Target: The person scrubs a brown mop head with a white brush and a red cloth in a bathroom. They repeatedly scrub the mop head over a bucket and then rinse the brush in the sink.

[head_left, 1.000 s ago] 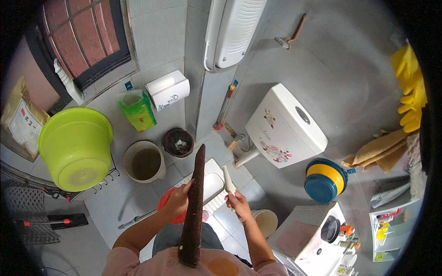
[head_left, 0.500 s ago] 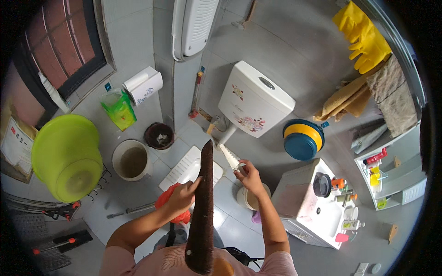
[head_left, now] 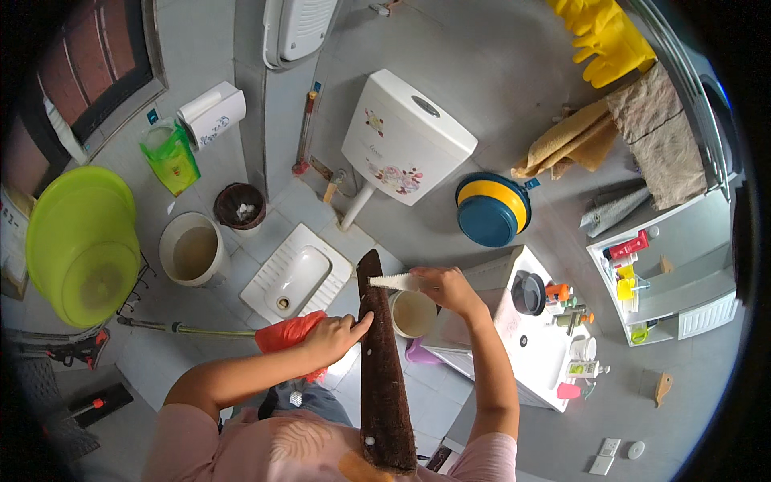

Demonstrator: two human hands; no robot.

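Observation:
My left hand (head_left: 331, 339) grips a broom near its neck, over a red plastic bag (head_left: 279, 336), with its index finger against the bristles. The broom's long, dark brown bristle head (head_left: 384, 377) runs from near my chest outward, with a few white specks on it. Its pole (head_left: 201, 329) extends to the left. In my closed right hand (head_left: 451, 289) is a white toothed comb (head_left: 392, 281). The comb's tip lies at the far part of the bristles, apparently touching them.
Beyond the broom lie a squat toilet (head_left: 289, 281) and a dark-lined bin (head_left: 239, 206). Buckets stand left (head_left: 193, 249) and right (head_left: 413, 313). A green tub (head_left: 80, 241) is at the left. A sink (head_left: 534, 345) with bottles stands close by my right arm.
My right hand has brought the comb leftward and nearer, from beyond the bristles onto them. The broom head has tilted, showing more of its side. My view has shifted, so the room sits further left.

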